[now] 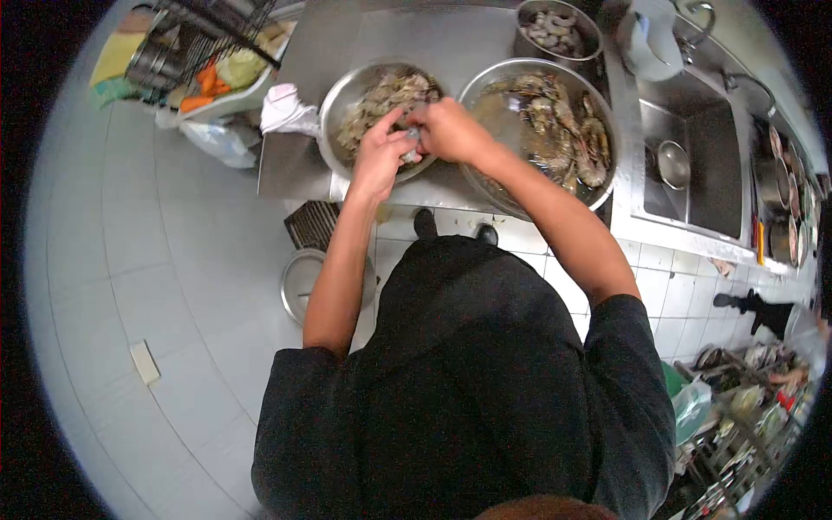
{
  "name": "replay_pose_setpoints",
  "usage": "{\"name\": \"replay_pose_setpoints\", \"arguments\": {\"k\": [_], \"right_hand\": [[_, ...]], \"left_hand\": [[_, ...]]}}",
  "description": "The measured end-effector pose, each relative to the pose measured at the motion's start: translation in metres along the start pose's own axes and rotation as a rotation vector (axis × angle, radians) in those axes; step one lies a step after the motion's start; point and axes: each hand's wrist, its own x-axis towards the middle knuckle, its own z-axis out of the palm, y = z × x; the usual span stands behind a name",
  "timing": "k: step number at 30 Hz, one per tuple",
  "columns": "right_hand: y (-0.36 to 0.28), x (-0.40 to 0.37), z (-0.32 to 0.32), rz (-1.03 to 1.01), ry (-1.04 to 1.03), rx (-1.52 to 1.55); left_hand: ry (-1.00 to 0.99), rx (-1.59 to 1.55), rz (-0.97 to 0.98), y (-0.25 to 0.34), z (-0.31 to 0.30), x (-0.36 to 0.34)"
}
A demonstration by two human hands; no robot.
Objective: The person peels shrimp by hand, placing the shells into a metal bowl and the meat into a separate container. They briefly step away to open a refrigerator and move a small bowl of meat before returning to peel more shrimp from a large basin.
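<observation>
Over the near right part of a metal bowl (334,139) filled with shrimp shells (373,108), my two hands meet. Between my fingers is a small greyish shrimp (410,154), partly hidden. My left hand (383,158) is closed around it from the left, and my right hand (451,130) pinches at it from the right. To the right stands a larger metal bowl (494,186) with whole, unpeeled shrimp (555,126) in liquid. A metal pot (594,43) at the back holds peeled shrimp (553,31).
A white cloth (288,111) lies at the counter's left edge. To the right is a sink (698,173) with a strainer (673,165) and a white pitcher (654,43) behind it. A crate (247,95) with vegetables stands left; a round lid (303,277) is below the counter.
</observation>
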Motion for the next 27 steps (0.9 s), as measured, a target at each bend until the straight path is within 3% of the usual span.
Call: {"name": "replay_pose_setpoints", "arguments": {"k": [5, 8, 12, 15, 19, 20, 22, 27], "right_hand": [[0.006, 0.047, 0.041, -0.087, 0.201, -0.102], [0.007, 0.075, 0.049, 0.005, 0.277, -0.203], [0.020, 0.104, 0.049, 0.086, 0.167, -0.160], [0.010, 0.096, 0.040, 0.145, 0.059, 0.045], [0.014, 0.056, 0.022, 0.189, 0.043, 0.428], [0.027, 0.038, 0.018, 0.077, 0.105, 0.336], [0.022, -0.006, -0.012, 0.256, 0.105, 0.100], [0.043, -0.119, -0.042, 0.523, 0.280, -0.032]], "left_hand": [[0.196, 0.037, 0.114, 0.002, -0.022, -0.016], [0.298, 0.024, 0.086, 0.008, -0.027, -0.035], [0.351, -0.088, 0.141, 0.012, -0.034, -0.051], [0.353, -0.210, 0.150, 0.016, -0.037, -0.048], [0.264, -0.328, 0.076, 0.018, -0.028, -0.034], [0.229, -0.354, 0.042, 0.014, -0.022, -0.028], [0.161, -0.399, -0.029, 0.002, -0.009, -0.013], [-0.029, -0.495, -0.186, -0.015, 0.057, 0.033]]}}
